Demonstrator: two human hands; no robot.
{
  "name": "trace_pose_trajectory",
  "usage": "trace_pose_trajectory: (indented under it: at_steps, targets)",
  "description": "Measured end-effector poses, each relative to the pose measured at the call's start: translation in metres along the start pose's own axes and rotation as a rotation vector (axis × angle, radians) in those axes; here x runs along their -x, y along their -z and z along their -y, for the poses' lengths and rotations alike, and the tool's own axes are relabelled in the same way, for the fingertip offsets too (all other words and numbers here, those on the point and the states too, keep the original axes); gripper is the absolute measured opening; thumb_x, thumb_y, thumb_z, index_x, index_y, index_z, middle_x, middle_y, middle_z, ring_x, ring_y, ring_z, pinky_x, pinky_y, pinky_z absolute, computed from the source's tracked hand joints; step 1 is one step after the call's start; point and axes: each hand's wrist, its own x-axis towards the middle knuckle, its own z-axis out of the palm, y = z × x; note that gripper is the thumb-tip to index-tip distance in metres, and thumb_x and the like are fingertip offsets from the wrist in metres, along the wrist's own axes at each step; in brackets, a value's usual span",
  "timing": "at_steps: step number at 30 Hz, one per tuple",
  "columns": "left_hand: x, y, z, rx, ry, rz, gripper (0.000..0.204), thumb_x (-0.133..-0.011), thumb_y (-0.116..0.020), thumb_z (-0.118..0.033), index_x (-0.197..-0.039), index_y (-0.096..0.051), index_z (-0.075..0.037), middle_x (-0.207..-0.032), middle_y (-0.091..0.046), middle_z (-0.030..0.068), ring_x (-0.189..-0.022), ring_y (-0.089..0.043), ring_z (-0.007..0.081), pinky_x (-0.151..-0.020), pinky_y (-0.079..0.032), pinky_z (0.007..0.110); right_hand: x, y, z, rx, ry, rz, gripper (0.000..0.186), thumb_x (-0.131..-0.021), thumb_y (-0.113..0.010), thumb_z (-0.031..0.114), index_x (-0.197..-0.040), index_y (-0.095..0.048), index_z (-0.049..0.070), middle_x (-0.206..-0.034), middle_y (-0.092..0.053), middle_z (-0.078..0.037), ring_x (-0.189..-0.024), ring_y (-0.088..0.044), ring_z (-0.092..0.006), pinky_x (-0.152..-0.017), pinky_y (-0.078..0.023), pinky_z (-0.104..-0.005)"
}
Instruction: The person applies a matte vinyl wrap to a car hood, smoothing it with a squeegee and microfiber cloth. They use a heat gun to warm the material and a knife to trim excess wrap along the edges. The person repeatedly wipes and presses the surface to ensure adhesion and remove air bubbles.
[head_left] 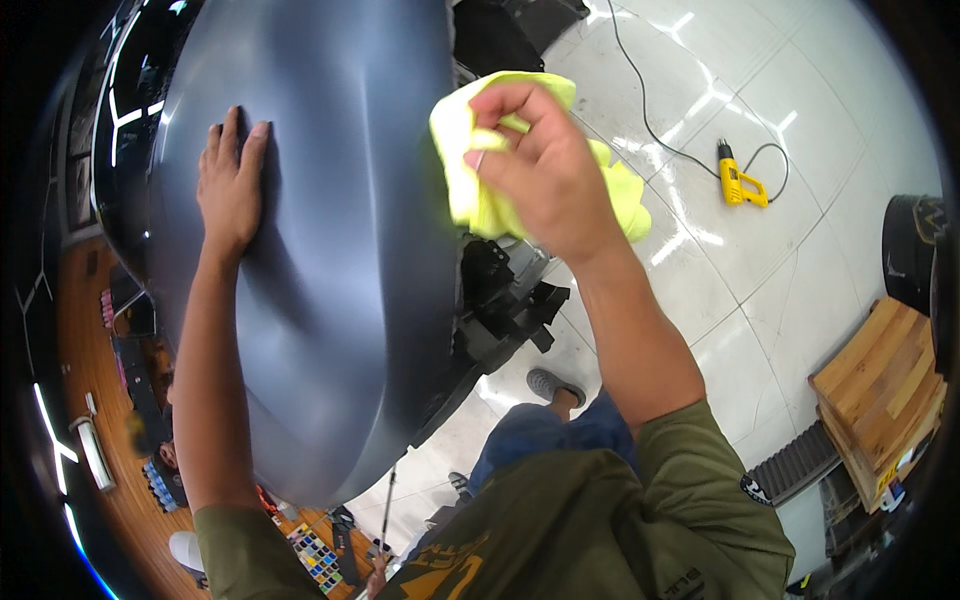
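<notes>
A satin blue-grey car body panel (330, 300) with a curved crease takes up the middle and left of the view. My left hand (232, 180) lies flat on its upper part, fingers stretched out, holding nothing. At the panel's right edge my right hand (545, 170) pinches a bright yellow cloth (470, 200) between thumb and fingers. The cloth hangs loosely on both sides of the hand, and its left end reaches the panel's edge. Whether it presses on the panel I cannot tell. Some blur covers the right fingers.
Exposed black car parts (500, 290) jut out below the cloth. A yellow heat gun (738, 180) with a dark cord lies on the tiled floor (770, 280) at right. Wooden boards (880, 370) stand at far right. A colour swatch sheet (315, 558) shows at lower left.
</notes>
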Motion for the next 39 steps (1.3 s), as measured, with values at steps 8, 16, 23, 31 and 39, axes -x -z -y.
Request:
trace_pose_trajectory:
  at_steps: [8,16,23,31,39]
  targets:
    - [0.003,0.004,-0.019,-0.059,0.106,-0.011,0.064,-0.093,-0.035,-0.059,-0.148,-0.032,-0.026,-0.154,-0.026,0.0134,-0.142,-0.023,0.0327,-0.115,-0.018,0.047,0.065,-0.011,-0.022,0.87,0.423,0.381,0.028,-0.078,-0.063,0.002,-0.105,-0.066,0.008,-0.095,-0.06,-0.008,-0.069,-0.062,-0.0237,-0.06,-0.053,-0.0341]
    - [0.0,0.003,-0.012,0.001,0.07,-0.048,0.077,-0.087,-0.035,-0.07,-0.147,-0.034,-0.021,-0.152,-0.029,0.0174,-0.14,-0.026,0.0366,-0.113,-0.019,0.048,0.147,0.012,-0.032,0.397,-0.214,0.048,0.015,-0.088,-0.058,0.006,-0.102,-0.061,0.004,-0.094,-0.061,-0.005,-0.082,-0.06,-0.0125,-0.074,-0.05,-0.0278]
    - [0.008,0.008,-0.012,-0.008,-0.054,-0.349,0.061,-0.089,-0.048,-0.056,-0.131,-0.055,-0.013,-0.136,-0.051,0.0168,-0.125,-0.048,0.0336,-0.104,-0.035,0.041,0.129,0.033,-0.021,-0.013,-0.128,-0.288,0.018,-0.096,-0.05,0.011,-0.113,-0.05,0.004,-0.105,-0.058,-0.007,-0.092,-0.056,-0.011,-0.081,-0.047,-0.0259]
    - [0.242,0.063,-0.143,0.979,-0.597,0.198,0.063,-0.083,-0.072,-0.019,-0.137,-0.045,-0.005,-0.132,-0.052,0.0195,-0.12,-0.052,0.0331,-0.101,-0.04,0.04,0.218,-0.012,0.029,0.348,-0.405,-0.059,0.023,-0.096,-0.053,0.016,-0.114,-0.05,0.003,-0.106,-0.057,-0.006,-0.093,-0.054,-0.0097,-0.08,-0.045,-0.0254]
    - [0.384,0.044,-0.098,1.605,-0.007,0.552,0.03,-0.093,-0.062,-0.03,-0.086,-0.065,-0.001,-0.071,-0.064,0.0035,-0.067,-0.055,0.0043,-0.061,-0.045,0.024,0.302,-0.088,0.083,0.948,-0.835,0.514,0.024,-0.087,-0.064,0.019,-0.09,-0.062,-0.004,-0.107,-0.056,-0.008,-0.095,-0.057,-0.0205,-0.083,-0.044,-0.0306]
